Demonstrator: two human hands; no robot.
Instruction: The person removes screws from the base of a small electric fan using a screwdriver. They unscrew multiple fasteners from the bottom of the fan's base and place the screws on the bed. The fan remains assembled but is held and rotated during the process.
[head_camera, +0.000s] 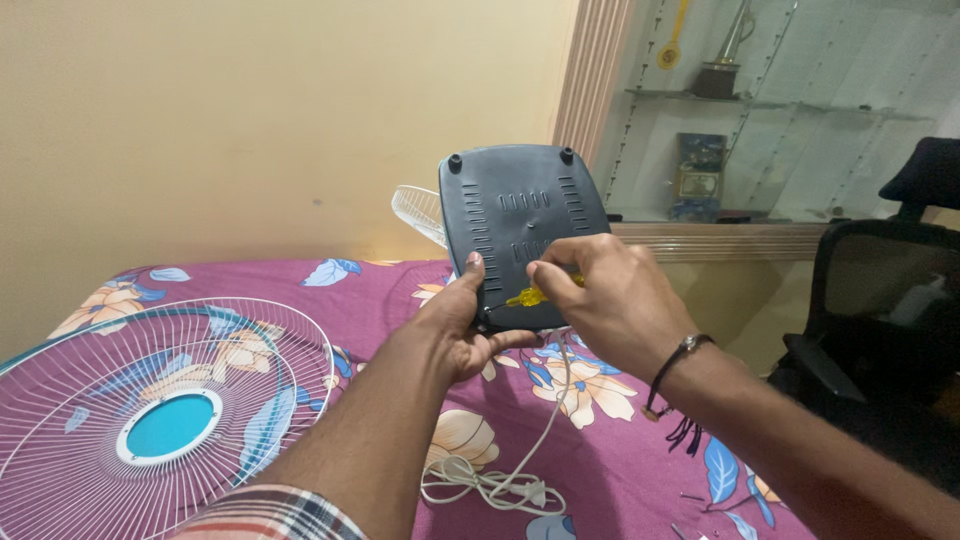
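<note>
A dark grey fan base (520, 215) stands tilted up with its underside toward me, two rubber feet at its top corners. My left hand (462, 325) grips its lower left edge, thumb pressed on the underside. My right hand (605, 295) holds a yellow-handled screwdriver (530, 295) with the tip against the lower part of the underside. A dark cord bracelet circles my right wrist.
A white wire fan guard (120, 400) with a teal centre lies on the floral purple bedsheet (620, 460) at the left. A white power cord (500, 485) with plug coils below the base. A black office chair (880, 320) stands at the right, glass shelves behind it.
</note>
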